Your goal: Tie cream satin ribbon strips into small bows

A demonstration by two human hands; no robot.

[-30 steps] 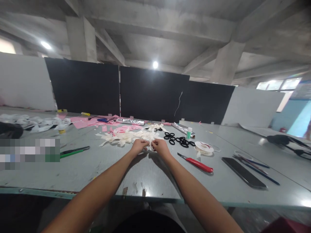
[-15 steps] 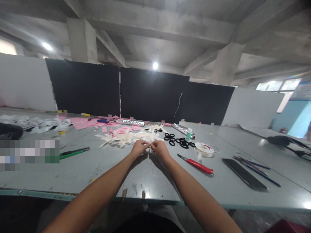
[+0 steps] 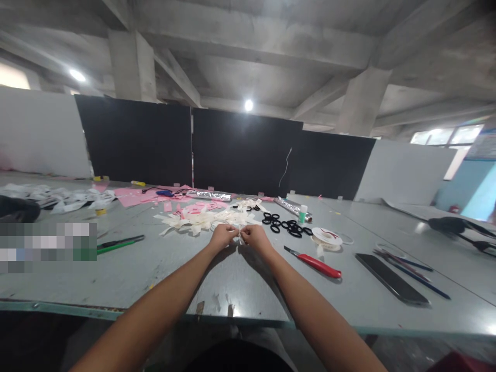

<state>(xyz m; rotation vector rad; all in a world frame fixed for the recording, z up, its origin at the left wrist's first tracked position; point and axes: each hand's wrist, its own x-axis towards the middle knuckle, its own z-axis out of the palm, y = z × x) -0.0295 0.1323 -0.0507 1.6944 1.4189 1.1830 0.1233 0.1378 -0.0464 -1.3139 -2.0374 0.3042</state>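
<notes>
A small whitish strip (image 3: 239, 238) is pinched between the fingertips of the left hand (image 3: 221, 236) and the right hand (image 3: 253, 236), over the middle of the grey tabletop (image 3: 248, 289); the fingers of both are drawn together, and how the strip is folded is too small to be told. It is best worked with a light, even pinch from each side, so that it is neither creased nor pulled askew. Just beyond the left hand, cream ribbon scraps (image 3: 186, 223) are heaped, and loose ends could be dragged along by a forward reach. On the right, the tip of the red-handled knife (image 3: 320, 266) is pointed toward the forearm, so sideways sweeps are better avoided; more room is offered leftward, as far as the green-handled tool (image 3: 122, 244), and back toward the front edge (image 3: 58, 309)
</notes>
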